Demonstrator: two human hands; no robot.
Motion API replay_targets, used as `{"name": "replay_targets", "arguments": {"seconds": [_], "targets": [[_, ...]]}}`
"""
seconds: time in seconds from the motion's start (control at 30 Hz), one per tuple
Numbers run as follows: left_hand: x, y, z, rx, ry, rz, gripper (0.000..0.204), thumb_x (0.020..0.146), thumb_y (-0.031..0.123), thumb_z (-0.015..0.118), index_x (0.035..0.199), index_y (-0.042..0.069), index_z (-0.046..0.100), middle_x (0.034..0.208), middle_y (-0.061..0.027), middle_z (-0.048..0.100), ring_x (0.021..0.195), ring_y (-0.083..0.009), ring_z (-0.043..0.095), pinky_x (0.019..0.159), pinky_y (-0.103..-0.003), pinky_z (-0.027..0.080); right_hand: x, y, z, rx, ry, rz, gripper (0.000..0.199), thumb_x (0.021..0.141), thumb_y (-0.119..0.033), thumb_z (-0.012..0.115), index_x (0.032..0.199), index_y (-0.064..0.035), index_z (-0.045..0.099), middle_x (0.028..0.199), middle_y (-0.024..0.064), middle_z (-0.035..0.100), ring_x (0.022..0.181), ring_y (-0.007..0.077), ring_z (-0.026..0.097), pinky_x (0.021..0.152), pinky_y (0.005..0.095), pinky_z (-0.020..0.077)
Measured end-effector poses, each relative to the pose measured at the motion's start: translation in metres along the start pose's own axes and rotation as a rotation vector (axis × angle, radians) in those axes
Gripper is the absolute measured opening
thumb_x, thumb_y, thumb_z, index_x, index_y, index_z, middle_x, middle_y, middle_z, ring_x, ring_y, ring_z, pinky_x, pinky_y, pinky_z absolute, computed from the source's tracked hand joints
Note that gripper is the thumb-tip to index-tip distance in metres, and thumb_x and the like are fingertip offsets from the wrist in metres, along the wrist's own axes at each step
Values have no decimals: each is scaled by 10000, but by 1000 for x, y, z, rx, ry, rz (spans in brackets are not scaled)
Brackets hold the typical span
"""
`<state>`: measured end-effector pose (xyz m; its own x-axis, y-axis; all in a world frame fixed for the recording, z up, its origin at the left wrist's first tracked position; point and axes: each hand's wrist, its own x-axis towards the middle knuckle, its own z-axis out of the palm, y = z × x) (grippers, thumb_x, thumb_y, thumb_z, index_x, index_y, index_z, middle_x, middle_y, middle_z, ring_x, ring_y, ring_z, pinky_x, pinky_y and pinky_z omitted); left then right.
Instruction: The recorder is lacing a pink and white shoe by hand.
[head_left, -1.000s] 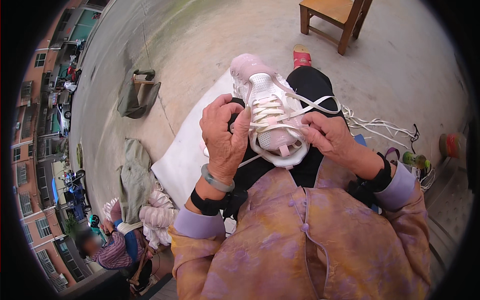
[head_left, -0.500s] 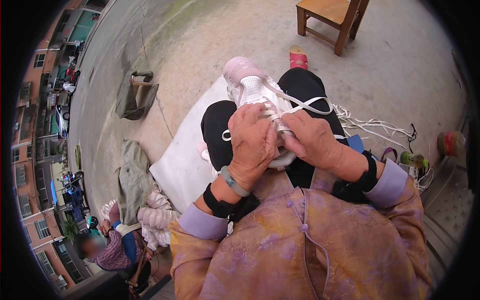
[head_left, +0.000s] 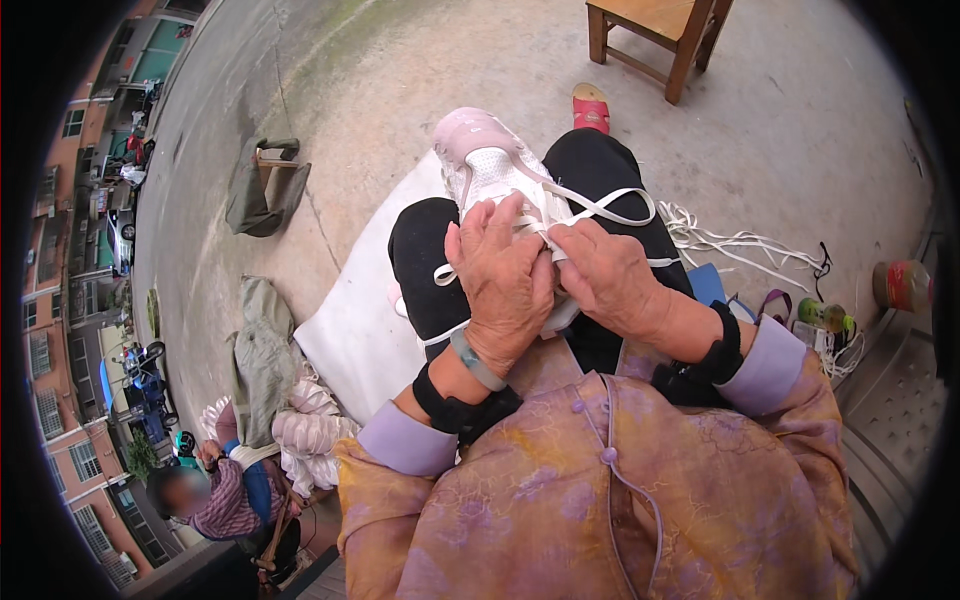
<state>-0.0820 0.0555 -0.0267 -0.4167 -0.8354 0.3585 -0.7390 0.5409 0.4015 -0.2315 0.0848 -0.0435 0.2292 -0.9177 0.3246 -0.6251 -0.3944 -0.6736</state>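
A white and pale pink sneaker (head_left: 487, 160) lies on my lap, toe pointing away from me. My left hand (head_left: 503, 285) covers the shoe's near half, fingers spread over the lacing. My right hand (head_left: 605, 275) rests beside it, fingertips pinching the flat white shoelace (head_left: 612, 205), which loops out to the right over my black trousers. Another end of lace hangs left of my left hand. Both wrists wear black bands; the left also has a grey-green bracelet.
A white sheet (head_left: 360, 330) lies on the concrete by my left leg. Loose white laces (head_left: 740, 245) trail on the ground to the right. A wooden chair (head_left: 660, 30) stands ahead, a red slipper (head_left: 590, 105) near it. A person (head_left: 215, 495) sits at lower left beside bundled sacks.
My left hand has slid from the shoe's left side onto its top. Both hands have closed together over the lacing, and the lace loop has swung out to the right.
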Motion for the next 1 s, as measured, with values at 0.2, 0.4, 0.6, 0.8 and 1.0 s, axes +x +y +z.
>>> {"name": "replay_targets", "arguments": {"seconds": [0.2, 0.4, 0.6, 0.8, 1.0], "targets": [[9, 10, -28, 107, -47, 88, 59, 657, 49, 615, 711, 71, 625, 1226, -111, 540, 1188, -361, 408, 1019, -523, 188, -2, 3, -1, 143, 72, 72, 413, 713, -125, 600, 1085, -3, 471, 876, 184, 568, 772, 334, 590, 630, 388, 475], [-34, -17, -110, 257, -265, 35, 64, 660, 21, 617, 666, 80, 594, 1279, -129, 496, 1248, -372, 349, 1043, -550, 141, -6, 10, -2, 139, 157, 47, 461, 688, -76, 626, 1123, -4, 492, 856, 162, 587, 669, 284, 602, 561, 352, 484], [-118, -98, -161, 459, -202, -300, 28, 674, 36, 617, 688, 52, 599, 1255, -140, 500, 1201, -385, 384, 1043, -521, 168, -4, 9, -2, 86, 49, 97, 506, 671, -57, 631, 1152, 1, 485, 846, 153, 584, 651, 260, 600, 544, 326, 496], [-144, -134, -147, 671, -283, -441, 28, 685, 57, 627, 711, 58, 618, 1244, -123, 516, 1167, -348, 422, 1022, -531, 213, -3, 14, 5, 171, 123, 55, 531, 666, -54, 631, 1168, 11, 471, 781, 142, 561, 619, 255, 585, 529, 318, 482], [-110, -117, -118, 559, -354, -335, 123, 711, 102, 652, 831, 78, 653, 1242, -120, 526, 1152, -344, 444, 1008, -545, 241, 0, 10, -16, 436, -81, 238, 470, 740, -85, 636, 1165, 12, 460, 677, 59, 537, 557, 125, 547, 501, 252, 436]]}}
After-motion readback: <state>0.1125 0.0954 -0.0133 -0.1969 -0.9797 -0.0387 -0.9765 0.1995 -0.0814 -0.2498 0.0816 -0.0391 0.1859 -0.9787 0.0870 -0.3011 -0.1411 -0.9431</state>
